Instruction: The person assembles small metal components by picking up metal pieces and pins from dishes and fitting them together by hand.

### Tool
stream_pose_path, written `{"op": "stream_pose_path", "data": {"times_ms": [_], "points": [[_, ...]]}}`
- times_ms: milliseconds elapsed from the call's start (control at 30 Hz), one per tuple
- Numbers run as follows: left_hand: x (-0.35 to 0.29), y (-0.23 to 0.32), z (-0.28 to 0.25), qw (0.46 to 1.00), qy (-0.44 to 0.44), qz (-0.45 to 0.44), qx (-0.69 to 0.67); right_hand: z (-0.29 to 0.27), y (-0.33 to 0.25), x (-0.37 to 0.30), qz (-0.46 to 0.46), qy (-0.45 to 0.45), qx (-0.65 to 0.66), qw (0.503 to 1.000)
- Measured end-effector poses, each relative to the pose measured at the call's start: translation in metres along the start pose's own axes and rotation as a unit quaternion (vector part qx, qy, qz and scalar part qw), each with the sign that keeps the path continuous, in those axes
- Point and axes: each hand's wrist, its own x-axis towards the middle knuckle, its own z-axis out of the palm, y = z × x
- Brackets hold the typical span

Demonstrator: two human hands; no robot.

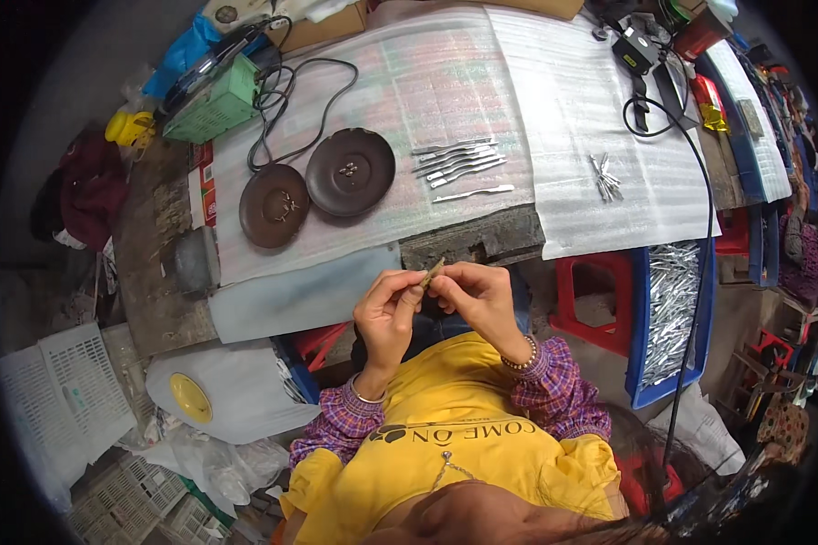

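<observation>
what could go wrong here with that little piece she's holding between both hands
The small tan piece is pinched only by fingertips of the left hand and right hand, off the bench edge; a slip would likely drop it into the lap. The black cable hanging beside the right arm might snag.

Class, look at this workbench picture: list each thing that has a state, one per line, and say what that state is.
Left hand: raised, pinching the small metal piece.
Right hand: raised, pinching the same piece.
Small metal piece: held between both hands, tilted.
Two brown dishes: flat on the table, overlapping at the rims, a few small parts inside.
Metal blades: lying in a row.
Blue crate: full of metal pieces.
</observation>
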Motion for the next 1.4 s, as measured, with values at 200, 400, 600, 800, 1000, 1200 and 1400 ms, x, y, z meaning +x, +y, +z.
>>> {"op": "stream_pose_path", "data": {"times_ms": [200,400,600,800,1000,1200,1400], "points": [[0.0,0.0,0.003,0.997,-0.022,-0.052,-0.052,-0.001,-0.004,0.002,-0.047,0.068,0.007,0.997],[0.001,0.003,0.0,0.99,-0.026,-0.111,-0.088,0.002,0.007,0.007,-0.073,0.065,-0.043,0.994],[0.01,0.012,-0.062,0.982,0.033,0.027,0.183,-0.021,0.005,0.012,-0.073,0.095,-0.032,0.992],[-0.001,0.022,-0.139,0.828,0.108,0.124,0.536,-0.023,0.004,0.014,-0.087,0.101,-0.035,0.991],[0.031,-0.001,-0.057,0.832,0.045,0.235,0.5,-0.022,0.005,0.018,-0.081,0.095,-0.016,0.992],[0.043,-0.003,-0.033,0.842,0.017,0.282,0.46,-0.022,0.002,0.016,-0.088,0.085,-0.035,0.992],[0.039,0.008,-0.035,0.879,-0.007,0.26,0.4,-0.019,0.004,0.009,-0.086,0.063,-0.046,0.993]]}}
